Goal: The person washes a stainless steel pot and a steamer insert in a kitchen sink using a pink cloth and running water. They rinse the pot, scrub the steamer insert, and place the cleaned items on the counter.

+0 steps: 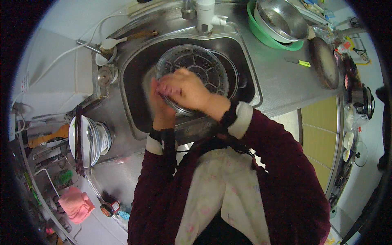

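Observation:
My two hands meet over the left part of the sink (127, 110), blurred by motion. The right hand (188, 90) is closed and lies across the fingers of the left hand (163, 110), which is partly hidden under it. A small pinkish-purple patch shows between them; I cannot make out whether it is a held thing or fingers. Just beyond and below the hands sits a round, perforated metal steamer rack (195, 65), resting over a wider round pan (233, 75) in the sink. Its near left rim is covered by my hands.
A white filter tap (205, 15) stands behind the sink. At right are a steel bowl (281, 20) in a green basin (261, 32), a knife (300, 62) and a leaning round board or pan (324, 63). Stacked plates (83, 141) with chopsticks (78, 143) stand left; a pink cloth (76, 205) hangs nearby.

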A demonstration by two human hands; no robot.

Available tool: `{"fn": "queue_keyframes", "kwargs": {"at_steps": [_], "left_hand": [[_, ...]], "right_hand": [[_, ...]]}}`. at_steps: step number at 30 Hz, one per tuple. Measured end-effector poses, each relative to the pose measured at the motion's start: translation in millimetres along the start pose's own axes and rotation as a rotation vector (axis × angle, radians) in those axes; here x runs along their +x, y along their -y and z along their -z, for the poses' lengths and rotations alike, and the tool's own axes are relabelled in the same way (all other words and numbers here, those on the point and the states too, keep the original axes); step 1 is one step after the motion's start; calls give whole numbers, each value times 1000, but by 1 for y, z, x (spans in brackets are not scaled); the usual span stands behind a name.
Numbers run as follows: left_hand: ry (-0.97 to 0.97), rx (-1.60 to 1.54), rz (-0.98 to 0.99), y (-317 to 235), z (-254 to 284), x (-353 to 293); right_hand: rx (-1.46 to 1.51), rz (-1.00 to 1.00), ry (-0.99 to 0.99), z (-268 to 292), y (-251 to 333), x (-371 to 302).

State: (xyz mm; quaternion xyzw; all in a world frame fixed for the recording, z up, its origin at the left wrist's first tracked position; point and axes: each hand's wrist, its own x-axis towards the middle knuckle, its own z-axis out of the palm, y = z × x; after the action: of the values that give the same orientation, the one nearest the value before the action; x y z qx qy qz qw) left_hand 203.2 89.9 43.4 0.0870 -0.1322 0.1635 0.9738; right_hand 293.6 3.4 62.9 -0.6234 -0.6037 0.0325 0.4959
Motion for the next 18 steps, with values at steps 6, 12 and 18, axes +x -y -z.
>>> {"fn": "queue_keyframes", "kwargs": {"at_steps": [6,12,18], "left_hand": [[-584,241,-50,19,-15,-14],[-646,310,-123,-7,-6,-6],[-471,179,97,11,-11,-19]], "right_hand": [[-171,-199,-268,20,-34,37],[-63,163,-40,6,-1,4],[-212,-305,-344,24,-28,33]]}}
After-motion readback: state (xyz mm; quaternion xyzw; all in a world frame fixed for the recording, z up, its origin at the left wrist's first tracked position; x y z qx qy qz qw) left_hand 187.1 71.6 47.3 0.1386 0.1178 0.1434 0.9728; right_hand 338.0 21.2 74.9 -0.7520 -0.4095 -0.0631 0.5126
